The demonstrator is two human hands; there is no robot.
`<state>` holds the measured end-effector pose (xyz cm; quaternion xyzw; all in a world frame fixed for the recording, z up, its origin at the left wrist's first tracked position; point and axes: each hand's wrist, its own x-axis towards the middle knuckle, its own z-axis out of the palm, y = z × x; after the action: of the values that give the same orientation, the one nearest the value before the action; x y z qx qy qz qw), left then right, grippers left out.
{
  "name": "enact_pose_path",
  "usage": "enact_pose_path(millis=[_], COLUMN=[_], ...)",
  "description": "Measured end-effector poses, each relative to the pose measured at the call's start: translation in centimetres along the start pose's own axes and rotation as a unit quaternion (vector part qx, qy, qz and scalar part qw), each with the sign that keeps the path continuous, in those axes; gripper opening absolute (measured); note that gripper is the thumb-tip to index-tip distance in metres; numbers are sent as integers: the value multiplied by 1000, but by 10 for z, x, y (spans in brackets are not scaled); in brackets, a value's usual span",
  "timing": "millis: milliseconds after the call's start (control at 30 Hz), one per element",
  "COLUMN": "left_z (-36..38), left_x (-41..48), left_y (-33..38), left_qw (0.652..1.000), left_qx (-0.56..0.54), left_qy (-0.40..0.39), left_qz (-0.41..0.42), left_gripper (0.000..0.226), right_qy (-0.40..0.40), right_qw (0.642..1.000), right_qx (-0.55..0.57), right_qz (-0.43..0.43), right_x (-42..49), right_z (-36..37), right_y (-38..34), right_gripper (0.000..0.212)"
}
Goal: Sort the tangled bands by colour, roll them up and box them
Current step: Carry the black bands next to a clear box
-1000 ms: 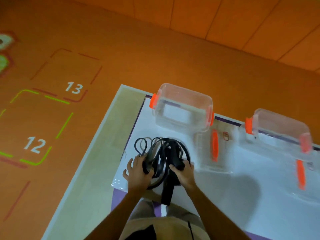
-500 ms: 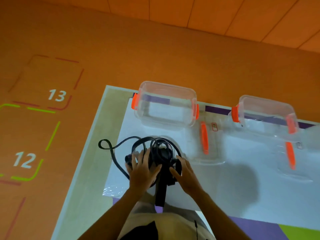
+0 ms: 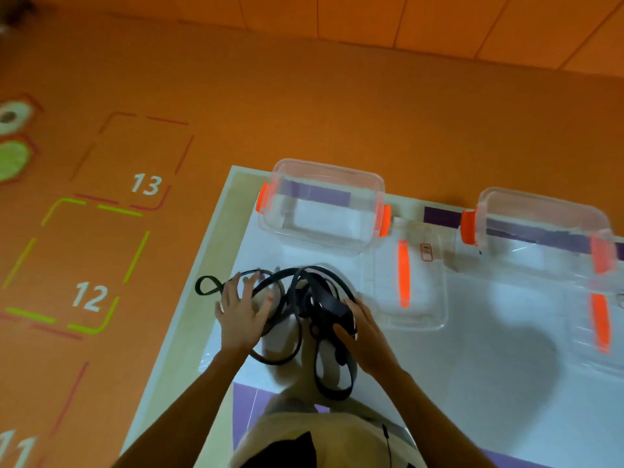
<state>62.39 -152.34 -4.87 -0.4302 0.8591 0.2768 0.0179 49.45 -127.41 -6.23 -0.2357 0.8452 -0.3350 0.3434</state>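
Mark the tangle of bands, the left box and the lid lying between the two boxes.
Bands (image 3: pixel 329 304), head view: on the broad black strap in the tangle's middle.
Left box (image 3: pixel 264 200), head view: on its orange left clip.
Lid (image 3: pixel 403 271), head view: on its orange strip.

I count 2 hands, the left hand (image 3: pixel 241 315) and the right hand (image 3: pixel 363 327), with 1 tangle of black bands (image 3: pixel 304 295) under them; I cannot separate the bands to count them. Beyond the hands stand 2 clear boxes: the first box (image 3: pixel 320 211) ahead of the left hand, the second box (image 3: pixel 540 231) well right of the right hand. Each shows 2 orange clips (image 3: pixel 262 201), 4 total. 2 lids lie flat: the first lid (image 3: pixel 405 282) just right of the right hand, the second lid (image 3: pixel 597 325) farther right. Left of the hands, 3 floor numbers (image 3: pixel 146 184).
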Motion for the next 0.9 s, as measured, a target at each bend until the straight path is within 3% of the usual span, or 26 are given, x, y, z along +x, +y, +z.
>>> enact_pose_path(millis=[100,167,300,600,733,800,900], left_z=[13,24,36,35,34,34,35], left_x=[-3,-9,-20,-31,-30,-31,-35], left_y=[13,23,36,32,35,37,41], left_qw=[993,988,988,984,982,979,970], left_qx=[-40,-11,34,83,115,147,199], left_qy=[-108,-149,-148,-156,-147,-140,-137], left_qz=[-25,-31,-29,-19,-21,-3,39], left_gripper=[68,73,76,74,74,74,73], right_qy=[-7,21,39,-8,12,52,69], right_qw=[1000,999,996,1000,1000,993,969], right_qx=[25,44,38,24,-24,-103,-236], right_qz=[-7,16,67,6,-14,-35,35], right_x=[-9,-14,-16,-4,-10,-17,-27], right_z=[-10,-18,-30,-27,-34,-36,-33], right_y=[15,27,47,43,46,51,54], right_gripper=[65,53,49,33,32,34,61])
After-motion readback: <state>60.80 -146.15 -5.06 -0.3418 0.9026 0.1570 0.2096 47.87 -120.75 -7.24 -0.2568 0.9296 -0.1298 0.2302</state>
